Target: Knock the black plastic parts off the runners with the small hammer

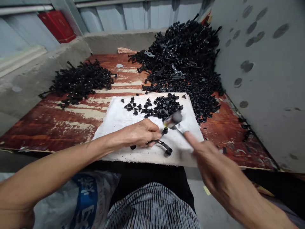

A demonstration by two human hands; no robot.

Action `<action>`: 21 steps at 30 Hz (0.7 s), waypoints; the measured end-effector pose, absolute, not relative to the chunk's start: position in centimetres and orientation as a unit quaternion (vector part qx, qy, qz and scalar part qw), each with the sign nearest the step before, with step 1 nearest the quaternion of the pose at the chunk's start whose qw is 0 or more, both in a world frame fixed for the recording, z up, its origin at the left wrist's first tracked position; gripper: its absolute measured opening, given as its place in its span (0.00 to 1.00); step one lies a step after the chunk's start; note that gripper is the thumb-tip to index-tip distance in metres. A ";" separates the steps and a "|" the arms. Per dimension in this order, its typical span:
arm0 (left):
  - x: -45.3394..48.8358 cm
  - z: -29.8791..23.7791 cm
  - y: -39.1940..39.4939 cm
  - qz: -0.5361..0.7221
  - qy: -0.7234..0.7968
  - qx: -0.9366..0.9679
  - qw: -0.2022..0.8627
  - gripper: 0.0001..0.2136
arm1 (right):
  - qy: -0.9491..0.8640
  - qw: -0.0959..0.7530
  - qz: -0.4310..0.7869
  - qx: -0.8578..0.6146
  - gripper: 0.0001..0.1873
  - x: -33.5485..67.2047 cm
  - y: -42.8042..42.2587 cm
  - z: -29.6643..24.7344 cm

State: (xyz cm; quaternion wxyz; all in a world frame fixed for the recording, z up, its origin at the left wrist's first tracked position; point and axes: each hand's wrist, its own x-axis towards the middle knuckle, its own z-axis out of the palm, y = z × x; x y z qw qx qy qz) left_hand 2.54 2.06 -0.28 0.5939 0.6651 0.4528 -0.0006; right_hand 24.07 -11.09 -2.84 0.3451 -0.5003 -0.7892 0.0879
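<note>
My left hand (140,133) rests on a white pad (114,117), shut on a black plastic moulded part (163,145) with a curved stem that sticks out past the fingers. My right hand (214,162) is blurred by motion and grips the pale handle of a small mallet (173,119) with a grey head, held just above the part. A cluster of small black plastic pieces (164,106) lies on the pad beyond my hands, close to the mallet head. One more black piece (133,147) sits by my left hand.
A large heap of black plastic parts (181,60) rises behind the pad, and a smaller heap (81,79) lies to the left, both on a worn red-brown board (54,127). A concrete ledge (43,70) and a holed grey panel (262,63) flank it. A woven sack (92,203) lies below.
</note>
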 end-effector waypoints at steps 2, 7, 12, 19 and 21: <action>2.6 -0.3 2.0 -0.005 0.458 0.663 0.593 0.15 | -0.804 0.326 0.077 -0.492 0.37 24.3 -10.8 -3.0; 2.5 -0.3 2.1 -0.008 0.451 0.673 0.586 0.15 | -0.782 0.354 0.038 -0.511 0.39 24.6 -10.8 -3.4; 2.4 -0.3 1.7 0.010 0.443 0.668 0.598 0.13 | -0.781 0.348 0.073 -0.513 0.38 25.4 -11.0 -4.6; 0.8 0.0 2.4 0.046 0.429 0.697 0.573 0.12 | -0.590 0.440 0.325 -0.594 0.21 26.3 -9.6 -4.9; -0.8 1.9 4.6 0.077 0.480 0.724 0.490 0.10 | -0.466 0.509 0.406 -0.600 0.24 26.0 -8.8 -4.3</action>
